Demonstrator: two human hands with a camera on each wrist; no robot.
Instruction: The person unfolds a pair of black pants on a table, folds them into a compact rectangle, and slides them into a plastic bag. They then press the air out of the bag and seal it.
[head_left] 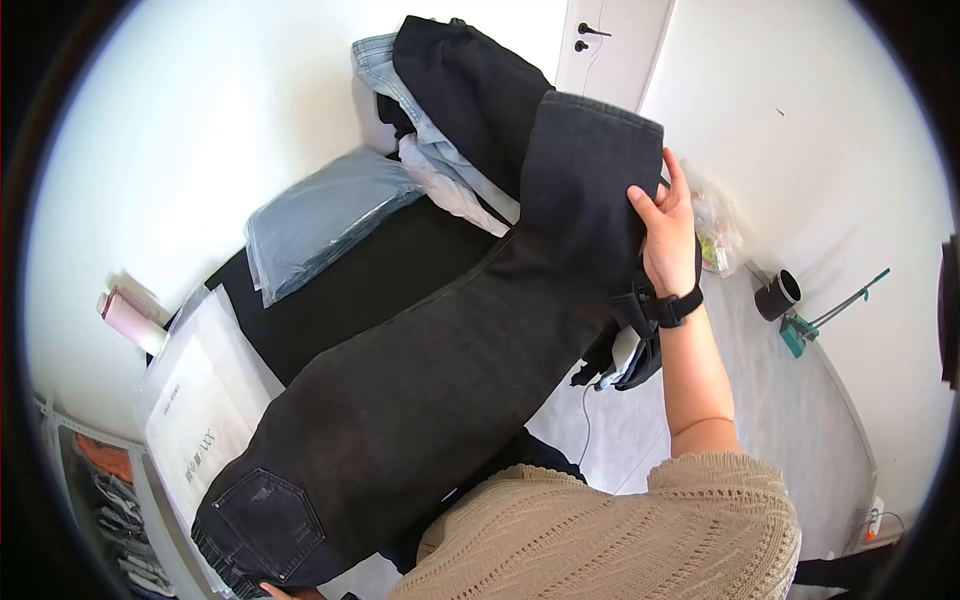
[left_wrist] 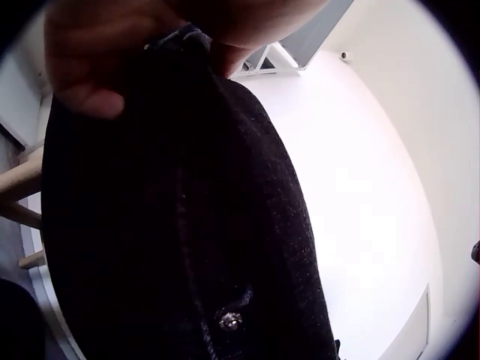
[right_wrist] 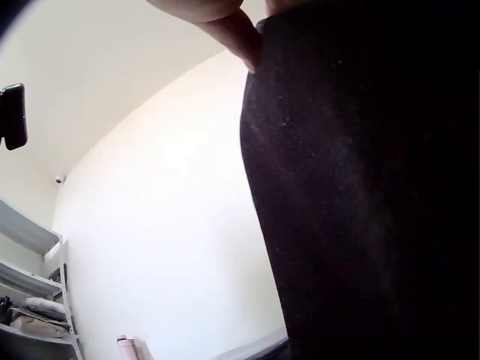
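Observation:
A pair of black jeans [head_left: 400, 390], folded lengthwise, stretches diagonally across the head view over the table. Its back pocket and gathered waistband lie at the lower left, its leg hem at the upper right. The right hand [head_left: 668, 235] pinches the side edge of the leg just below the hem, thumb on the near face. At the waist, the left hand [left_wrist: 90, 67] grips the fabric; only its fingertips show at the bottom of the head view. A metal rivet [left_wrist: 230, 321] stands out on the dark cloth in the left wrist view.
Beneath the jeans is a black table [head_left: 370, 270]. On it are a bluish plastic-wrapped package [head_left: 330, 220], a white printed bag [head_left: 195, 410] and a pink bottle [head_left: 132, 320]. A clothes pile [head_left: 465, 90] rises behind. A black bin [head_left: 778, 296] stands on the floor at right.

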